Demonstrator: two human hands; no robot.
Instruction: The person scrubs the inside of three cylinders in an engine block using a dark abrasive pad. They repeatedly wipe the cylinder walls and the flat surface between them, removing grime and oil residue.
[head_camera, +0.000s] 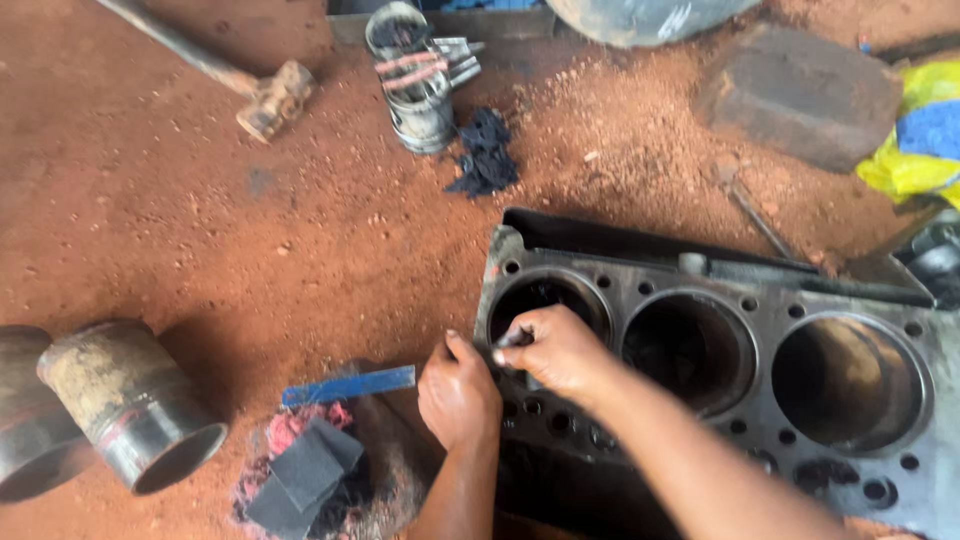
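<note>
Grey engine block (760, 300) lies under both hands' grip.

**Layout on the ground**

Engine block (760, 400) lying at right on the dirt floor (200, 220), three bores in a row across its top face. Both hands at the leftmost bore (545, 300): left hand (458, 395) at the block's left edge, right hand (560, 352) on the bore's near rim. Left of the hands, a flat strip (350, 385) above a heap of rags (300, 475). Far left, two cylinder sleeves (130, 405) side by side. Behind, a hammer (270, 98); right of it a piston (412, 85), a crumpled cloth (485, 152) just beside. Stone block (800, 95) behind the engine block, a plastic bag (925, 135) at far right.
</note>
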